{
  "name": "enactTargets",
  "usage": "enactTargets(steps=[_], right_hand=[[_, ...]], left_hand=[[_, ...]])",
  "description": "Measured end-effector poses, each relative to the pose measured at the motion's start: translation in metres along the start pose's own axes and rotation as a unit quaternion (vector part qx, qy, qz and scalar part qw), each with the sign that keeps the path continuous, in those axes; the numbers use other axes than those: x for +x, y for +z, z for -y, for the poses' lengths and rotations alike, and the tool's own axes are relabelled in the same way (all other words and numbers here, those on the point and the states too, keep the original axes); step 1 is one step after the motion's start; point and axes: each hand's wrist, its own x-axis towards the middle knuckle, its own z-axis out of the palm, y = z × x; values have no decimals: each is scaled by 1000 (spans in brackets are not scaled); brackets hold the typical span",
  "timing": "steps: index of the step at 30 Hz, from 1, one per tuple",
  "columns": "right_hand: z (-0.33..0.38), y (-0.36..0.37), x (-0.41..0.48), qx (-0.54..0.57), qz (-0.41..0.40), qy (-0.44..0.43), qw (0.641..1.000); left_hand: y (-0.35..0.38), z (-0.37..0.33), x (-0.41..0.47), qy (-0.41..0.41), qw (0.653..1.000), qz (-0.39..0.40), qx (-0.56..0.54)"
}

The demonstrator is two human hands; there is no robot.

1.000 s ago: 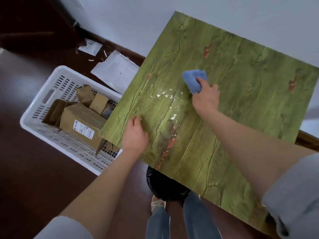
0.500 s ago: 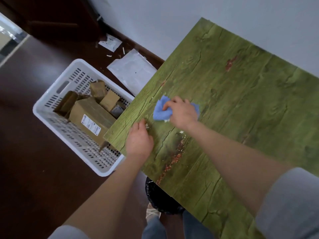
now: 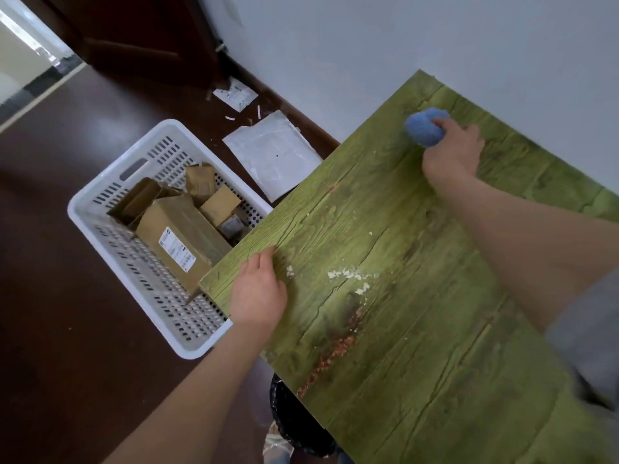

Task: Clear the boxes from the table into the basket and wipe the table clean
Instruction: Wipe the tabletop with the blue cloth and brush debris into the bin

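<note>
Only label [image 3: 177, 249] on box [image 3: 187, 226], illegible; right hand [image 3: 450, 152] grips cloth [image 3: 423, 127].

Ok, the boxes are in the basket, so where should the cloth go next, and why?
Probably sweep the blue cloth in your right hand down to the white crumbs near your left hand; they lie on the table, far from the cloth.
</note>
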Motion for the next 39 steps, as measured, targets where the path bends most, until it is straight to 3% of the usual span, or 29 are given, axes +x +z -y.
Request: enactTargets(steps=[4,9,18,24,29,31,34,36,39], right_hand=[[-10,18,31,-65,117,5,991],[30,56,11,-59,156,-159,973],[39,86,-103,-70,249,-353,899],[13,80,-161,-49,288,-415,862],[15,58,-178,-124,353,-435,819],[22,46,-167,-115,326,-398,850],[22,32,-122,-48,198,-250,947],[11,29,-97,-87,176,-187,963],[-4,35,-96,-159,208,-161,952]], left_hand=[[5,1,1,3,999,-37,3],[8,-1,-1,-2,998,-56,6],[-1,-8,-7,-23,999,-19,22],[-7,-9,-10,-14,999,32,-11],[-15,-6,-19,-14,996,77,-40],[-18,-4,-24,-8,996,76,-54],[-19,3,-27,-6,996,65,-57],[-16,9,-28,-7,997,62,-53],[-10,18,-30,5,997,59,-42]])
